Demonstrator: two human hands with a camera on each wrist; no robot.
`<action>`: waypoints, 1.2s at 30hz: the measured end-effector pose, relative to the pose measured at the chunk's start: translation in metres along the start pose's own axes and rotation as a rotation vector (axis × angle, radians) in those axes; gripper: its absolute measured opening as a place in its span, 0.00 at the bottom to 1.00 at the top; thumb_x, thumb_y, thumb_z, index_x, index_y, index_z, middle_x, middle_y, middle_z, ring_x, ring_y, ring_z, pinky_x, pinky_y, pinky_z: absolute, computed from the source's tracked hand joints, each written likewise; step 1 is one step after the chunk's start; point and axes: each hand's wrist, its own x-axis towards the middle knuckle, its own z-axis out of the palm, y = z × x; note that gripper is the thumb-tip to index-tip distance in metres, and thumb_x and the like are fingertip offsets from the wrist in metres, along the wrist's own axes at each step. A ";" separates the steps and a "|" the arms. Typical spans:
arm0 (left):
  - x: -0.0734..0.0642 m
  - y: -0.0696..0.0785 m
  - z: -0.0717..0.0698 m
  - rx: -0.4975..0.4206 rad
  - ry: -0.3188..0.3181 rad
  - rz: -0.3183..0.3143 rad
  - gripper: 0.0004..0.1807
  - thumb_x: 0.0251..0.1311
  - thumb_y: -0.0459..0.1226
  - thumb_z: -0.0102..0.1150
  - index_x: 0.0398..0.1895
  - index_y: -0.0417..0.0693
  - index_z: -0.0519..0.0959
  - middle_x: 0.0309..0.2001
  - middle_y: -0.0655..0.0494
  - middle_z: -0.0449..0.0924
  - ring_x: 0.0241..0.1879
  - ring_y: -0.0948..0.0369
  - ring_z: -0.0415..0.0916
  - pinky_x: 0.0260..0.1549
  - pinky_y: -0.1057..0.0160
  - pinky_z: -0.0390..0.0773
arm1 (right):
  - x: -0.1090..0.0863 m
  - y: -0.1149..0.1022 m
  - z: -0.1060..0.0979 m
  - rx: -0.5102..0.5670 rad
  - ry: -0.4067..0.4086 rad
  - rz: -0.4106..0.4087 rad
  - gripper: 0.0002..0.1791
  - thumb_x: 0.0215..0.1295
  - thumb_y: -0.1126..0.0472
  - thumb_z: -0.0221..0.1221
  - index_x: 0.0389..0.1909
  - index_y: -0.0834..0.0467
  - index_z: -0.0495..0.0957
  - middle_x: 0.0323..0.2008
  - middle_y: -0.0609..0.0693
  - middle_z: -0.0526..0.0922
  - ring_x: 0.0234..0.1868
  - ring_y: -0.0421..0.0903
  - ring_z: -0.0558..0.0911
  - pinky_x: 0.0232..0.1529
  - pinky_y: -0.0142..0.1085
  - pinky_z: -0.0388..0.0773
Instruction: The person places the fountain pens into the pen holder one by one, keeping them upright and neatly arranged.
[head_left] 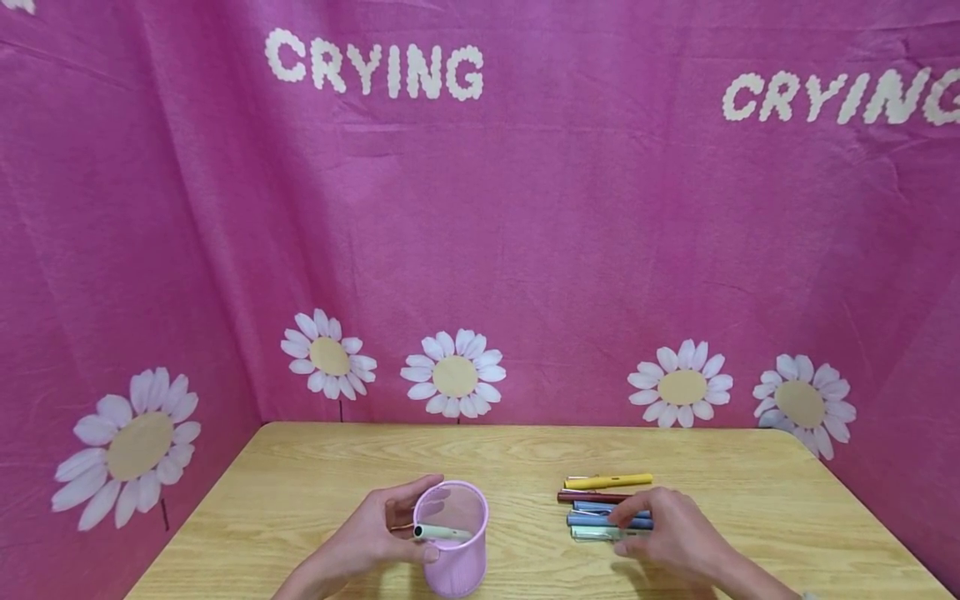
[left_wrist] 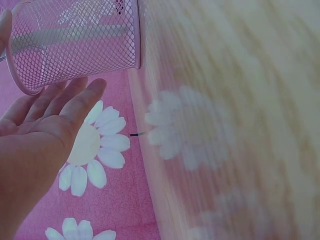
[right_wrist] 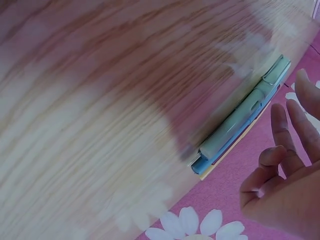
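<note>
My left hand (head_left: pixel 378 527) holds a pink mesh pen cup (head_left: pixel 459 571), the thumb at its near side and the fingers round the far side. Inside the cup leans one pale green pen (head_left: pixel 442 532) with a dark end, its length showing through the mesh (left_wrist: pixel 75 37). Over the right part of the table, my right hand (head_left: pixel 675 533) hovers above a row of pens, fingers loosely bent and apart from them in the right wrist view. The row runs from a yellow pen (head_left: pixel 618 481) through a dark red pen (head_left: pixel 581 497) and blue pens (head_left: pixel 588 521) to a mint green pen (right_wrist: pixel 240 117) nearest me.
The wooden table (head_left: pixel 517 450) has rounded far corners. Behind it and at both sides hangs a pink cloth (head_left: pixel 555 250) printed with white daisies and lettering.
</note>
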 end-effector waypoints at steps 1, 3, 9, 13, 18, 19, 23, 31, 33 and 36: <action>0.000 0.000 0.000 0.000 0.000 0.000 0.47 0.58 0.30 0.75 0.78 0.28 0.61 0.68 0.33 0.75 0.67 0.37 0.71 0.60 0.63 0.77 | 0.000 0.001 0.000 -0.002 -0.001 -0.007 0.13 0.49 0.54 0.83 0.35 0.43 0.90 0.30 0.32 0.82 0.41 0.43 0.80 0.45 0.43 0.80; 0.000 0.000 0.000 0.001 0.000 0.002 0.47 0.58 0.31 0.76 0.78 0.29 0.62 0.68 0.33 0.75 0.67 0.37 0.71 0.60 0.64 0.77 | 0.001 0.003 -0.001 -0.005 -0.004 -0.025 0.13 0.49 0.53 0.83 0.35 0.43 0.90 0.31 0.32 0.82 0.41 0.42 0.80 0.45 0.42 0.80; 0.001 0.000 -0.001 0.006 0.003 0.006 0.46 0.58 0.31 0.76 0.78 0.29 0.62 0.67 0.32 0.75 0.67 0.37 0.72 0.59 0.65 0.77 | 0.006 0.009 -0.004 0.024 -0.043 -0.080 0.14 0.50 0.53 0.82 0.37 0.44 0.91 0.34 0.32 0.84 0.42 0.39 0.81 0.46 0.41 0.81; 0.001 0.000 -0.001 0.010 0.007 0.006 0.47 0.58 0.31 0.76 0.77 0.28 0.62 0.67 0.31 0.75 0.67 0.37 0.72 0.59 0.65 0.78 | 0.010 0.015 -0.003 0.088 -0.075 -0.146 0.14 0.52 0.55 0.81 0.40 0.48 0.91 0.38 0.35 0.87 0.43 0.37 0.81 0.47 0.39 0.81; 0.001 -0.001 -0.001 0.014 0.000 0.016 0.47 0.57 0.31 0.76 0.77 0.26 0.61 0.67 0.30 0.74 0.67 0.35 0.71 0.59 0.64 0.78 | 0.013 0.021 -0.001 0.145 -0.105 -0.197 0.14 0.53 0.57 0.81 0.41 0.52 0.91 0.39 0.38 0.88 0.43 0.38 0.81 0.46 0.37 0.80; 0.001 -0.001 -0.001 0.014 -0.002 0.017 0.47 0.57 0.31 0.76 0.77 0.26 0.61 0.67 0.30 0.74 0.67 0.35 0.71 0.59 0.64 0.78 | 0.013 0.022 -0.001 0.150 -0.110 -0.194 0.14 0.53 0.57 0.80 0.41 0.52 0.91 0.39 0.38 0.88 0.43 0.38 0.81 0.46 0.36 0.80; 0.001 -0.001 0.000 0.008 -0.005 0.015 0.48 0.57 0.31 0.76 0.77 0.25 0.60 0.67 0.30 0.75 0.66 0.35 0.71 0.59 0.65 0.78 | 0.014 0.023 -0.001 0.163 -0.138 -0.158 0.14 0.54 0.57 0.80 0.41 0.51 0.91 0.40 0.39 0.88 0.44 0.38 0.80 0.46 0.34 0.78; 0.001 -0.001 0.000 -0.002 -0.003 0.008 0.48 0.57 0.30 0.76 0.77 0.26 0.61 0.67 0.32 0.75 0.67 0.36 0.71 0.59 0.64 0.78 | 0.012 0.024 0.001 0.216 -0.146 -0.172 0.12 0.54 0.60 0.80 0.40 0.53 0.91 0.38 0.40 0.88 0.42 0.37 0.80 0.44 0.33 0.78; 0.001 -0.001 0.000 -0.003 -0.002 0.007 0.48 0.57 0.30 0.76 0.77 0.26 0.61 0.67 0.31 0.75 0.66 0.36 0.71 0.59 0.64 0.78 | 0.012 0.024 0.002 0.214 -0.142 -0.170 0.12 0.54 0.60 0.80 0.40 0.54 0.91 0.38 0.40 0.88 0.42 0.37 0.80 0.44 0.34 0.79; 0.001 -0.001 0.000 -0.002 -0.003 0.010 0.48 0.57 0.30 0.76 0.77 0.25 0.60 0.67 0.31 0.75 0.66 0.37 0.72 0.59 0.64 0.78 | 0.011 0.025 0.003 0.179 -0.138 -0.159 0.12 0.52 0.60 0.80 0.39 0.52 0.92 0.38 0.39 0.88 0.43 0.35 0.80 0.45 0.34 0.80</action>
